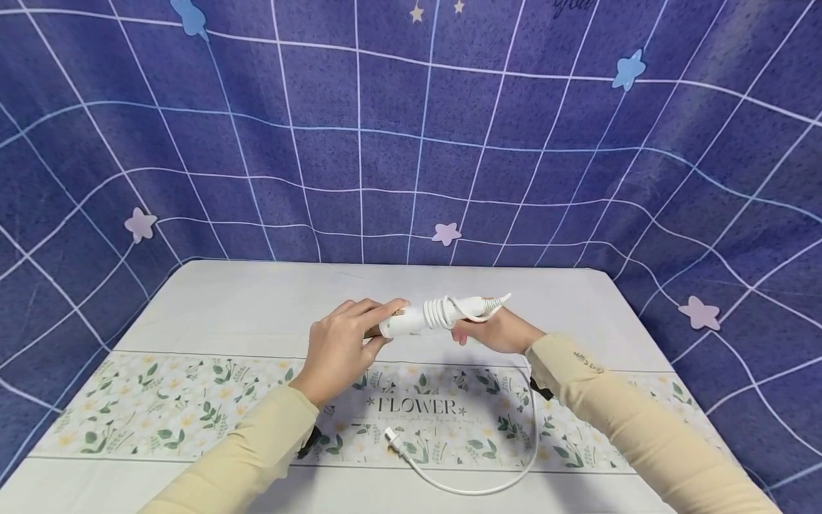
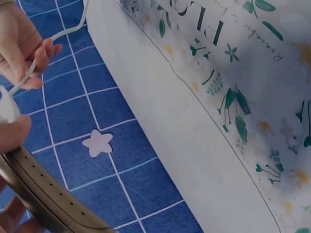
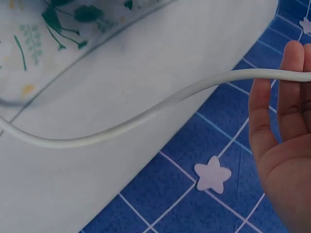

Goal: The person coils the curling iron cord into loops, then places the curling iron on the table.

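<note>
My left hand grips what looks like a hair straightener, held above the table with its white handle pointing right. Its bronze part, marked by a row of small dark dots, shows in the left wrist view. Several turns of white power cord wrap the handle. At the handle's cord end, my right hand holds the cord; in the left wrist view its thumb and fingers pinch it. The right wrist view has the cord running across the fingers. From there a loose length hangs to the plug.
The white table carries a floral band with the word FLOWER. A blue curtain with a grid of lines and stars surrounds its back and sides. The loose cord curves over the table's near part.
</note>
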A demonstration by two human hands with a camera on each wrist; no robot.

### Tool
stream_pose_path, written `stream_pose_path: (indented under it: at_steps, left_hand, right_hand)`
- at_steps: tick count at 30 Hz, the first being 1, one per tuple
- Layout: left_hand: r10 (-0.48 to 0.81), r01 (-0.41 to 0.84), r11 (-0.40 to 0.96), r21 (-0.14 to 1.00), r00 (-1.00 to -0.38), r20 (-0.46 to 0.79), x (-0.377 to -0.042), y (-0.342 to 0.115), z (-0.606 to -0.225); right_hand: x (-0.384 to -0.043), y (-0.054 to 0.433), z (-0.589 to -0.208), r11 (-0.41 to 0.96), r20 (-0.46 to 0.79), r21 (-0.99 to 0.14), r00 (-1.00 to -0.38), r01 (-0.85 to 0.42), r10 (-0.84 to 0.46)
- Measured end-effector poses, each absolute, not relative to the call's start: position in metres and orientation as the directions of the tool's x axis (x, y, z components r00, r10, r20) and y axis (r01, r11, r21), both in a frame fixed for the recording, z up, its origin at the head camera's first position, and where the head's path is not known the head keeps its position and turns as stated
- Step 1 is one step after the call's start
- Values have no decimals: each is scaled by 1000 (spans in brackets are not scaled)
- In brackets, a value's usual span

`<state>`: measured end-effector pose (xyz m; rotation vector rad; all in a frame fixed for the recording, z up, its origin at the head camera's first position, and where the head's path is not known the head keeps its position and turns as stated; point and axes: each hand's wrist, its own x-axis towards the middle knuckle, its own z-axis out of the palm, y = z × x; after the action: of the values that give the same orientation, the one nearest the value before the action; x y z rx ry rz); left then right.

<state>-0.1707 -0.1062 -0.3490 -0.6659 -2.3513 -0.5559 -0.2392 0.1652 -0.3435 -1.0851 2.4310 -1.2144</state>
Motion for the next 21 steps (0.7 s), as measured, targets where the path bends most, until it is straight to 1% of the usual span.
stream_pose_path:
  at_steps: [4,8,11,18,21]
  left_hand:
    - [267,539,808,237,-695,668,-171,-105,-348]
    - [233,500,828,252,-717,657,-170,-103,-348]
    - [209,473,841,264,-733,647,-170,-101,-347]
    - [151,426,856,292,-747,647,-172,-102,-343]
    - [132,404,864,302,-759,637,-172,-103,-342]
  right_hand:
    - [-234,163,-348,386,124,-770,-713,-508,-690]
    - [-231,165,-352,445,72,-760,-741,-474,-668]
    - [-230,169,-356,460,53,-761,-750,-459,-660]
    - [-226,178,-365,453,58,-760,-743,-466,-667]
    - [-222,181,-370,473,49,-749,-749,-465,-660]
